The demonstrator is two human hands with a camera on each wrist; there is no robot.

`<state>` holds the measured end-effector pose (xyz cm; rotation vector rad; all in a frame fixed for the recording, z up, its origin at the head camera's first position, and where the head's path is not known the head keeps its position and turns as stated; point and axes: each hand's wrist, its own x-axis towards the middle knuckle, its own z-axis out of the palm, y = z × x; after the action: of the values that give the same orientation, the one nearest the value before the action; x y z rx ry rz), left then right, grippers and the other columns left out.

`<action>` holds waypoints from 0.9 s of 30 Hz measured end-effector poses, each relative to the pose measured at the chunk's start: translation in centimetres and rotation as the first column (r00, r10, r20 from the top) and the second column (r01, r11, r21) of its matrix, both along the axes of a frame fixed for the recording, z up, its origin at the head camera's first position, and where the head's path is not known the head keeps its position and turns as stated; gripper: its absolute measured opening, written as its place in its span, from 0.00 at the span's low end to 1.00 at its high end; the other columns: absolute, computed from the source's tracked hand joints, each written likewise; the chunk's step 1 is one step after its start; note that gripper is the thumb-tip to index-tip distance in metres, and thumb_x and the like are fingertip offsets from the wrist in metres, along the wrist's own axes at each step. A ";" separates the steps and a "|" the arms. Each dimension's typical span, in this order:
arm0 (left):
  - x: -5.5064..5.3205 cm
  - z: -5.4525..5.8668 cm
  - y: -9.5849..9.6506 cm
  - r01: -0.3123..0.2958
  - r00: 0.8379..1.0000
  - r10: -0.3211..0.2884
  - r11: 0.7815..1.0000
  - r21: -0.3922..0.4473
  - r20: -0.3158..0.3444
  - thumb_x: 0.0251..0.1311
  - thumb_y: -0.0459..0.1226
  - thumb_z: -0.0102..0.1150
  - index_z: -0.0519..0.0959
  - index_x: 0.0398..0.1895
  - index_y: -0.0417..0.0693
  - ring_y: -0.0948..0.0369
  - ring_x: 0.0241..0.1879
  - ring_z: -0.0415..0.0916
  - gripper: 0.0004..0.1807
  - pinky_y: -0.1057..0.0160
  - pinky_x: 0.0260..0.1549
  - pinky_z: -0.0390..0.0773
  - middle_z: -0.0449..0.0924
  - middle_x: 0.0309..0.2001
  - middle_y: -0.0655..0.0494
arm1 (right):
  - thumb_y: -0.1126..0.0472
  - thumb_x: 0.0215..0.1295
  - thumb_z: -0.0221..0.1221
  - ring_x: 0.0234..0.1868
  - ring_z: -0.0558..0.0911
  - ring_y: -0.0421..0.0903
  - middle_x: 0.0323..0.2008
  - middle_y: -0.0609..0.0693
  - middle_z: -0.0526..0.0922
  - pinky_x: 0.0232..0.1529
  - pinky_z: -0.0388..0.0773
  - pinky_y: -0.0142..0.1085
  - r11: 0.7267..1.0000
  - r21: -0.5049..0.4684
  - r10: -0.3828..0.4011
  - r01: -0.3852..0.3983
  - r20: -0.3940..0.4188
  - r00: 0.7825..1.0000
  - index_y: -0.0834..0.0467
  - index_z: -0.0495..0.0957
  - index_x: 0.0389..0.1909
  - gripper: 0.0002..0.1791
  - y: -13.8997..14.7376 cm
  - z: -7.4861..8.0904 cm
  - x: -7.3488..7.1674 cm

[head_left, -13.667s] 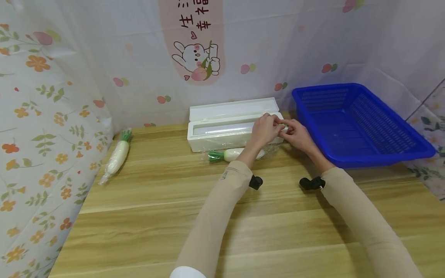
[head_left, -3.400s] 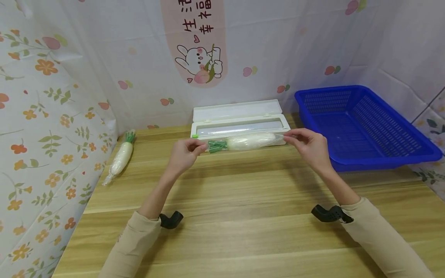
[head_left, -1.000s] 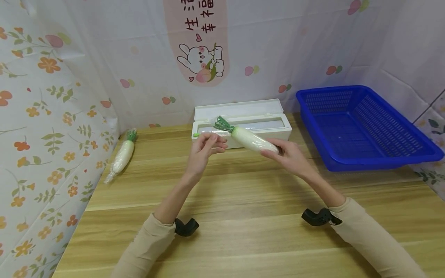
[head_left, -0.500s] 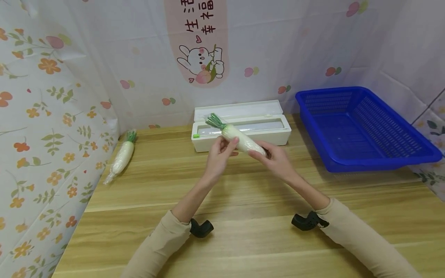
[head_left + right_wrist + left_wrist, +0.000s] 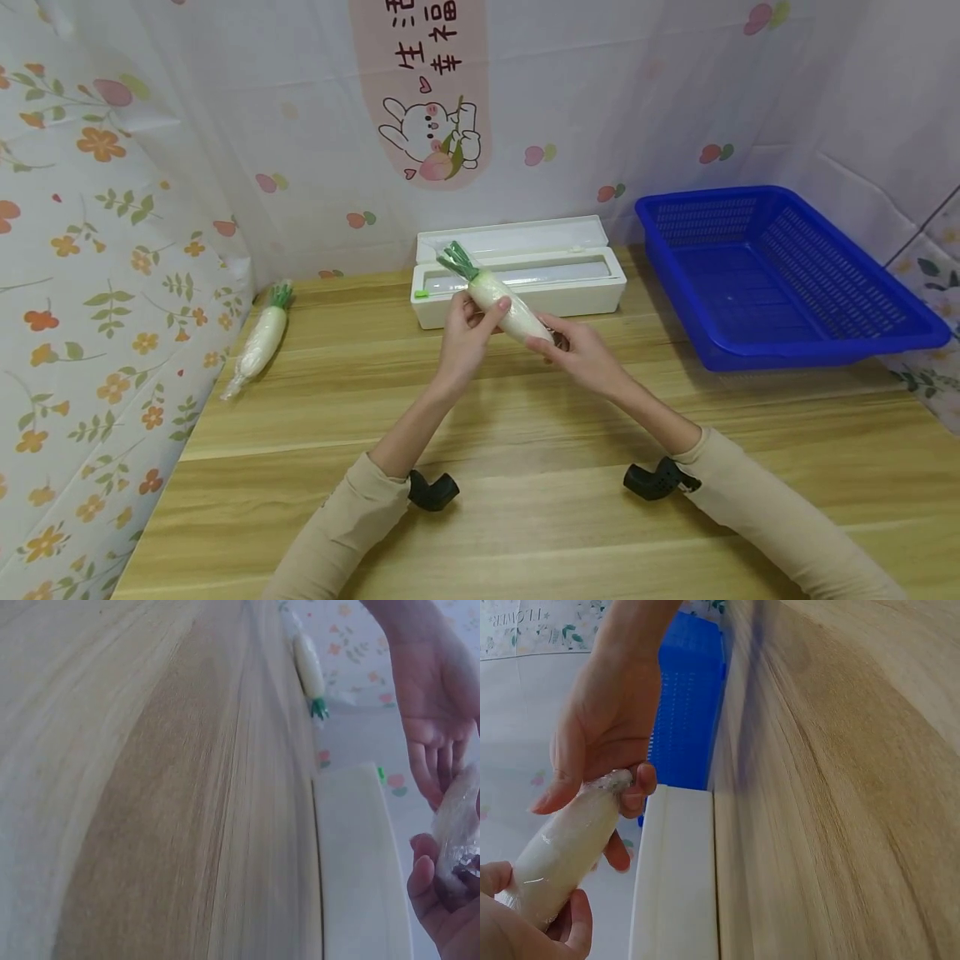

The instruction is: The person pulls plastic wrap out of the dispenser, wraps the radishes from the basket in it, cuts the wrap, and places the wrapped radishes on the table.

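Observation:
A white radish (image 5: 504,305) with green stem stubs, wrapped in clear film, is held tilted above the table, its leafy end up and left. My left hand (image 5: 465,337) grips its middle, thumb on top and fingers beneath. My right hand (image 5: 583,357) holds the lower right end, where the film is bunched; the left wrist view shows the gathered film (image 5: 616,780) between its fingers. Behind the radish stands a long white cling film box (image 5: 525,302), lid up, with a green slider (image 5: 422,293) at its left end.
Another film-wrapped radish (image 5: 262,337) lies at the table's left edge. A blue plastic basket (image 5: 787,354) stands at the back right, beside the box. Printed cloth (image 5: 300,125) hangs behind and along the left side. Bare wood table (image 5: 525,500) extends in front.
Earlier the radish lay before the box, then both hands lifted it by the film ends. The right hand then held it alone; the left hand has since taken its middle, and it has shifted left.

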<state>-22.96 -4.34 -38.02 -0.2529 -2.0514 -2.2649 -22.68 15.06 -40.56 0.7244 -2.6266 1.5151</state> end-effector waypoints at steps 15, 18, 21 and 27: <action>-0.6 -0.6 -3.7 -0.124 0.992 0.124 0.992 -0.004 0.022 0.70 0.39 0.58 0.64 0.62 0.39 0.60 0.39 0.76 0.24 0.65 0.36 0.76 0.76 0.45 0.45 | 0.50 0.80 0.50 0.37 0.85 0.58 0.55 0.63 0.82 0.35 0.82 0.50 0.998 0.054 0.022 -0.021 -0.001 1.000 0.64 0.69 0.70 0.28 1.2 -0.4 -0.8; -0.4 -0.7 -4.7 -0.138 0.990 0.139 0.990 -0.033 0.016 0.70 0.40 0.57 0.65 0.62 0.39 0.59 0.40 0.75 0.24 0.66 0.36 0.76 0.75 0.46 0.45 | 0.50 0.80 0.50 0.40 0.84 0.56 0.55 0.62 0.82 0.39 0.82 0.48 0.995 0.101 0.025 -0.022 -0.029 0.999 0.64 0.71 0.68 0.27 1.7 -0.7 -1.2; -0.3 -0.8 -5.6 -0.155 0.987 0.157 0.986 -0.054 0.018 0.69 0.40 0.57 0.66 0.62 0.38 0.58 0.40 0.74 0.24 0.66 0.37 0.76 0.74 0.46 0.44 | 0.50 0.79 0.51 0.44 0.82 0.53 0.52 0.59 0.83 0.44 0.80 0.46 0.989 0.147 0.031 -0.023 -0.052 0.998 0.65 0.72 0.67 0.26 2.2 -0.8 -1.5; -0.2 -1.1 -7.7 -0.214 0.975 0.219 0.971 -0.111 0.036 0.69 0.41 0.59 0.68 0.62 0.38 0.58 0.40 0.73 0.23 0.65 0.36 0.77 0.73 0.44 0.45 | 0.54 0.79 0.52 0.44 0.79 0.51 0.49 0.57 0.83 0.44 0.77 0.44 0.981 0.194 0.037 -0.024 -0.065 0.997 0.67 0.73 0.65 0.24 3.1 -0.9 -2.1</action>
<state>-23.17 -12.04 -39.14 0.0198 -2.1099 -2.0564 -24.80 18.15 -41.42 0.8165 -2.7492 1.2282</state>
